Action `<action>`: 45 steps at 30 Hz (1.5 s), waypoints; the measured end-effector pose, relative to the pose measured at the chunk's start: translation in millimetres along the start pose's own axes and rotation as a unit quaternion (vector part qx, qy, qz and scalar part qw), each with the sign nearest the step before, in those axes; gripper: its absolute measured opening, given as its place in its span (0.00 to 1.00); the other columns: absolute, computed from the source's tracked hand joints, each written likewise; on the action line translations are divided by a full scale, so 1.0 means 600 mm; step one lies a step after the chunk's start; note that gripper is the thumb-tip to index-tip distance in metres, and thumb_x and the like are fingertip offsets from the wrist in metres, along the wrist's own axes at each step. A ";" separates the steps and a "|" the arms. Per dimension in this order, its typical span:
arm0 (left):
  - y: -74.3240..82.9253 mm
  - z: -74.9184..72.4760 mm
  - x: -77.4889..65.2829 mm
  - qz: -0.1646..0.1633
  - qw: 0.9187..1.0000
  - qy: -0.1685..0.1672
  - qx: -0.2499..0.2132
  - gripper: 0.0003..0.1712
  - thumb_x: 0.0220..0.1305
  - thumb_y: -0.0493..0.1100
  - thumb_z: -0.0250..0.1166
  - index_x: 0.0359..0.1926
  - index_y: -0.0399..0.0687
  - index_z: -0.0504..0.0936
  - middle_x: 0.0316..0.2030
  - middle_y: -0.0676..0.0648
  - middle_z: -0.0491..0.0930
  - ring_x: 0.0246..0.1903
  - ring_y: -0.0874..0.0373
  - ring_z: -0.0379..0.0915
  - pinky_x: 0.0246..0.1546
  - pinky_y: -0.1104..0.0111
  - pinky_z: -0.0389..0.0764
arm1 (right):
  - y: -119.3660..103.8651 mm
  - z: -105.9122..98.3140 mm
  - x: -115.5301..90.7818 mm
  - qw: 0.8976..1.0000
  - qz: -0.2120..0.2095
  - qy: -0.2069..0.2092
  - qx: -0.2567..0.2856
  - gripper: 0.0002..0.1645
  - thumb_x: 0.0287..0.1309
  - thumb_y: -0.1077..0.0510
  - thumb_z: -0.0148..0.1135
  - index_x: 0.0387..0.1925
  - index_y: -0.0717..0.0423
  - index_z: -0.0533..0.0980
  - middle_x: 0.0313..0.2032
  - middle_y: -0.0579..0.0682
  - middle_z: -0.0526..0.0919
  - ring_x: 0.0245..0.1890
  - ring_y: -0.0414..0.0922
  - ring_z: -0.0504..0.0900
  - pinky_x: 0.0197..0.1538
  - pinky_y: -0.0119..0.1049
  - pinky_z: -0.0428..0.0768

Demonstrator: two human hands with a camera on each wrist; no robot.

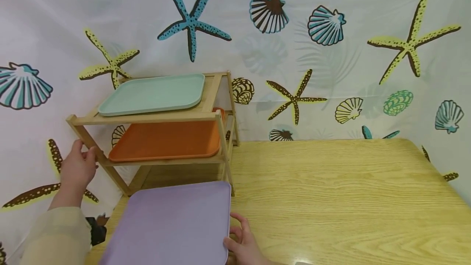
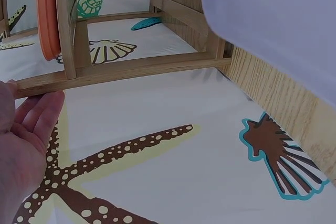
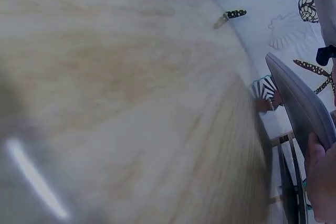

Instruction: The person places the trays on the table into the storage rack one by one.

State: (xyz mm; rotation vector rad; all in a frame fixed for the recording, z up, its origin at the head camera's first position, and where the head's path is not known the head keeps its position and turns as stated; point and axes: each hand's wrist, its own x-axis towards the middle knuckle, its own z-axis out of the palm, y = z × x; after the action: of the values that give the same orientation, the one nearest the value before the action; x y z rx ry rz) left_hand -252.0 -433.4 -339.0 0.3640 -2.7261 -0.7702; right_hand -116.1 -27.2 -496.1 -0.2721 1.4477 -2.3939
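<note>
A wooden rack (image 1: 147,118) stands at the back left of the table. On its top lies a mint-green tray (image 1: 154,94), and on the shelf below an orange tray (image 1: 165,140). My left hand (image 1: 78,169) holds the rack's front left post; in the left wrist view the thumb and fingers lie on either side of the wooden post (image 2: 121,73). By its right edge my right hand (image 1: 245,240) grips a purple tray (image 1: 176,224), which is in front of the rack's lower opening. The purple tray's near end runs out of the head view.
The wood-grain table (image 1: 331,191) extends to the right of the rack. Behind and to the left hangs a white cloth (image 1: 257,60) printed with starfish and shells. Between the rack's legs, below the orange tray, is a low opening.
</note>
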 end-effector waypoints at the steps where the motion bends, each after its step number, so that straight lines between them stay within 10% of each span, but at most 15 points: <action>1: -0.001 0.000 0.000 -0.002 1.000 -0.001 0.000 0.29 0.78 0.50 0.37 0.68 0.31 0.52 0.53 0.21 0.70 0.42 0.32 0.77 0.31 0.51 0.79 | 0.001 0.004 0.005 1.000 -0.001 0.007 -0.005 0.38 0.61 0.74 0.50 0.68 0.64 0.45 0.42 0.52 0.74 0.37 0.46 0.79 0.35 0.41 0.82; 26: 0.002 0.000 -0.002 0.000 1.000 0.006 -0.003 0.30 0.78 0.50 0.37 0.69 0.32 0.52 0.53 0.21 0.70 0.43 0.31 0.77 0.37 0.47 0.79 | 0.017 0.023 0.132 0.984 -0.009 0.175 -0.026 0.32 0.63 0.73 0.52 0.65 0.60 0.54 0.46 0.63 0.75 0.28 0.42 0.75 0.23 0.27 0.71; 37: -0.003 -0.003 -0.001 0.006 1.000 0.008 0.002 0.29 0.78 0.50 0.38 0.67 0.32 0.53 0.52 0.21 0.71 0.42 0.31 0.77 0.35 0.48 0.80 | 0.025 0.021 0.111 0.996 -0.007 0.059 -0.069 0.56 0.39 0.86 0.63 0.69 0.62 0.50 0.55 0.64 0.68 0.46 0.56 0.80 0.42 0.40 0.82; 45: 0.001 0.000 -0.003 0.000 1.000 0.002 -0.005 0.30 0.78 0.50 0.37 0.69 0.32 0.51 0.53 0.21 0.70 0.43 0.31 0.77 0.37 0.47 0.80 | 0.032 0.019 0.103 0.984 -0.048 0.052 -0.164 0.48 0.36 0.85 0.66 0.62 0.66 0.61 0.45 0.58 0.77 0.40 0.49 0.80 0.37 0.33 0.82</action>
State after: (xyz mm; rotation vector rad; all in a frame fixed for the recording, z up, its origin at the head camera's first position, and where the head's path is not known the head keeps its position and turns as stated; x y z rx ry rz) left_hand -250.4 -431.9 -339.1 0.3642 -2.7184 -0.7814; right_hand -166.0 -68.1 -508.1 -0.3045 1.9207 -2.2616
